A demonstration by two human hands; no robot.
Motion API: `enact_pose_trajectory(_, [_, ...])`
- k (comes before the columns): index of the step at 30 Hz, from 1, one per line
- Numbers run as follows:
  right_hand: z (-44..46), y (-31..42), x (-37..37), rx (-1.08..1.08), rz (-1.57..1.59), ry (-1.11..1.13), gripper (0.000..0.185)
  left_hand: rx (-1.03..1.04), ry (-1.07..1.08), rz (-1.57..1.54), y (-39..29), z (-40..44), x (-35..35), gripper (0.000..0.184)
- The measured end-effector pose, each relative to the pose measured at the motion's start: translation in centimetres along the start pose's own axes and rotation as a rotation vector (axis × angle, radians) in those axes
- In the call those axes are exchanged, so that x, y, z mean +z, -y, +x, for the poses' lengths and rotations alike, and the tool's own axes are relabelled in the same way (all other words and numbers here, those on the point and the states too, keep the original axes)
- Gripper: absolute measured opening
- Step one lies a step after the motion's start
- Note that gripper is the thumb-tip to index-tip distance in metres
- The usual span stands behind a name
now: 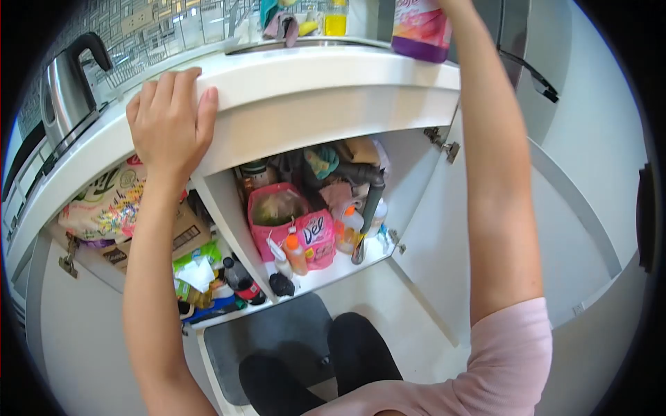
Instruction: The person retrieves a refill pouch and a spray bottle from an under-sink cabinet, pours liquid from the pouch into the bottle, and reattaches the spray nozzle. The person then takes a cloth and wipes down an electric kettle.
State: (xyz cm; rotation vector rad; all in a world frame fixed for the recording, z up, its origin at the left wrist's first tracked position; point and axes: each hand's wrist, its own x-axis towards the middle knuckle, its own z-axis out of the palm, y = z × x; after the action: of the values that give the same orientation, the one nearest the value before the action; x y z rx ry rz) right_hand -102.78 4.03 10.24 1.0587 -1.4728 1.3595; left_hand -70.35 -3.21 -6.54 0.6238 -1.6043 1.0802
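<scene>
My left hand rests over the white counter's edge, fingers stretched out and thumb apart, holding nothing. At the top edge of the view, my right hand is at a pink bottle with a purple base, which stands at or just above the counter's right part. Most of that hand is cut off, but it appears to grip the bottle's upper part. Below the counter, an open cupboard holds a pink Vel bag, an orange-capped bottle and a white spray bottle.
A steel kettle stands on the left. Grey drain pipes run down inside the cupboard. An open door is on the right. The left compartment holds a cardboard box and a dark cola bottle. A grey mat lies below.
</scene>
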Motion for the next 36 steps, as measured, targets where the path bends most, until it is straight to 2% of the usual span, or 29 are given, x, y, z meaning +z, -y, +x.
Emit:
enact_pose_trajectory(1, [-1.9, 0.6, -0.5, 0.012, -0.055, 0.003, 0.090, -0.006, 0.010, -0.018, -0.1, -0.1, -0.2, 0.027])
enact_pose_trajectory(4, [-4.5, -0.5, -0.1, 0.087, -0.018, 0.040, 0.099, -0.012, 0.035, -0.022, 0.0, -0.3, -0.3, 0.027])
enact_pose_trajectory(10, [-3.3, -6.9, 3.6, 0.061, -0.120, -0.078, 0.102, 0.032, -0.075, -0.001, 0.5, -0.5, 0.6, 0.027])
enact_pose_trajectory(13, [-4.0, -7.4, 3.4, 0.173, -0.145, -0.019, 0.097, -0.024, 0.060, 0.017, 0.4, -1.0, 0.3, 0.031])
enact_pose_trajectory(15, [-4.5, -7.9, 2.6, 0.105, 0.106, 0.025, 0.091, 0.012, -0.033, -0.048, 0.2, -0.6, 0.1, 0.027])
enact_pose_trajectory(17, [-6.1, -8.5, 3.0, -0.102, -0.159, -0.277, 0.073, 0.036, -0.091, -0.076, 0.2, -0.5, 0.1, 0.026])
enact_pose_trajectory(18, [-6.9, -9.1, 2.7, -0.204, 0.031, -0.345, 0.052, 0.039, -0.104, -0.071, 0.1, -0.5, 0.2, 0.026])
enact_pose_trajectory(20, [-11.9, -6.7, 0.6, -0.211, 0.404, -0.310, 0.035, 0.041, -0.142, -0.045, 0.1, -0.6, 0.5, 0.025])
enact_pose_trajectory(21, [-17.7, -2.6, -1.7, -0.115, 0.581, -0.198, 0.030, 0.045, -0.142, -0.034, 0.1, -0.6, 0.7, 0.026])
enact_pose_trajectory(22, [-22.4, -1.4, -3.2, -0.057, 0.577, 0.035, 0.022, 0.049, -0.144, -0.023, 0.1, -0.6, 0.8, 0.026])
enact_pose_trajectory(23, [-27.1, -0.8, -3.4, 0.023, 0.761, 0.294, 0.018, 0.053, -0.147, -0.008, 0.2, -0.6, 1.0, 0.026])
enact_pose_trajectory(24, [-31.4, -0.8, -1.2, -0.173, 0.895, 0.407, 0.013, 0.058, -0.149, 0.002, 0.3, -0.6, 1.1, 0.027])
enact_pose_trajectory(25, [-35.7, 0.0, 0.4, 0.075, 0.862, 0.766, 0.011, 0.063, -0.153, 0.012, 0.3, -0.6, 1.2, 0.027])
enact_pose_trajectory(27, [-43.4, 0.3, 6.4, 0.321, 0.848, 1.143, 0.017, 0.076, -0.164, 0.039, 0.3, -0.5, 1.4, 0.027])
enact_pose_trajectory(29, [-50.8, -1.5, 13.4, 0.154, 0.625, 1.193, 0.023, 0.104, -0.165, 0.063, 0.4, -0.5, 1.6, 0.028])
enact_pose_trajectory(32, [-55.6, -1.9, 19.0, -0.132, 0.391, 1.064, 0.031, 0.154, -0.130, 0.139, 0.6, -0.4, 1.4, 0.027])
enact_pose_trajectory(35, [-59.3, -0.6, 19.9, -0.143, 0.165, 1.002, 0.036, 0.192, -0.110, 0.205, 0.6, -0.4, 1.4, 0.027])
enact_pose_trajectory(36, [-59.8, -0.4, 20.0, -0.213, 0.092, 1.157, 0.036, 0.236, -0.134, 0.240, 0.4, -0.3, 1.4, 0.027])
